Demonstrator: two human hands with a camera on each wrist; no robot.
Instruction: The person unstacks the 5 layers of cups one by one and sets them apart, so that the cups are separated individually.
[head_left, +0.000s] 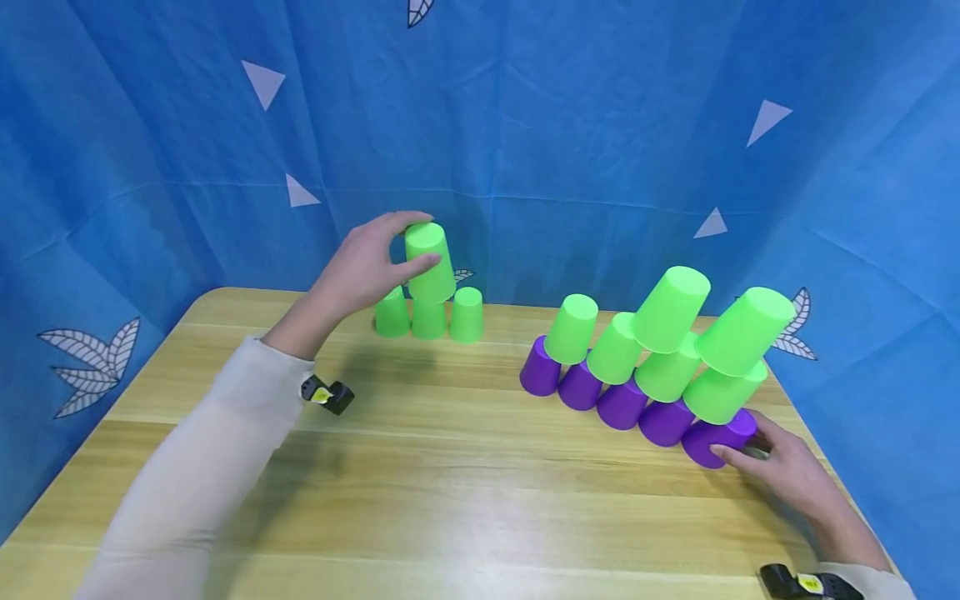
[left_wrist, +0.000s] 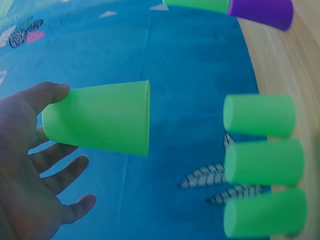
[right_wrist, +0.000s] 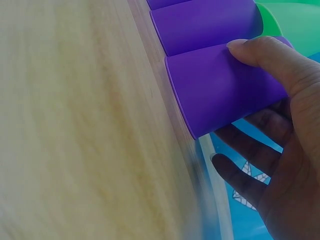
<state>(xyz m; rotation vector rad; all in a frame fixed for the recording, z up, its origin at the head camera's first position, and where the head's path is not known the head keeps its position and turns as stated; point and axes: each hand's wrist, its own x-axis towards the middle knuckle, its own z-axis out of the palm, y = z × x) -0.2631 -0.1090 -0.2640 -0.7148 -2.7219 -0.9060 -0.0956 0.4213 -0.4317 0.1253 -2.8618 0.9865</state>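
Note:
My left hand (head_left: 369, 262) grips an upside-down green cup (left_wrist: 100, 117) between thumb and fingers. In the left wrist view that cup hangs apart from a row of three green cups, one of them the right-hand green cup (head_left: 467, 315), standing upside down at the back of the table. At the right, my right hand (head_left: 791, 462) holds the nearest purple cup (right_wrist: 225, 90), thumb on one side and fingers on the other. This cup ends a row of several purple cups (head_left: 622, 406). Green cups (head_left: 615, 348) stand on that row, and two more, including the rear top cup (head_left: 672, 308), sit above them.
The wooden table (head_left: 420, 500) runs back to a blue cloth (head_left: 480, 117) with leaf and triangle prints. Cloth also hangs along both sides. The stacked cups stand near the table's right edge. Each wrist wears a small black camera (head_left: 327, 394).

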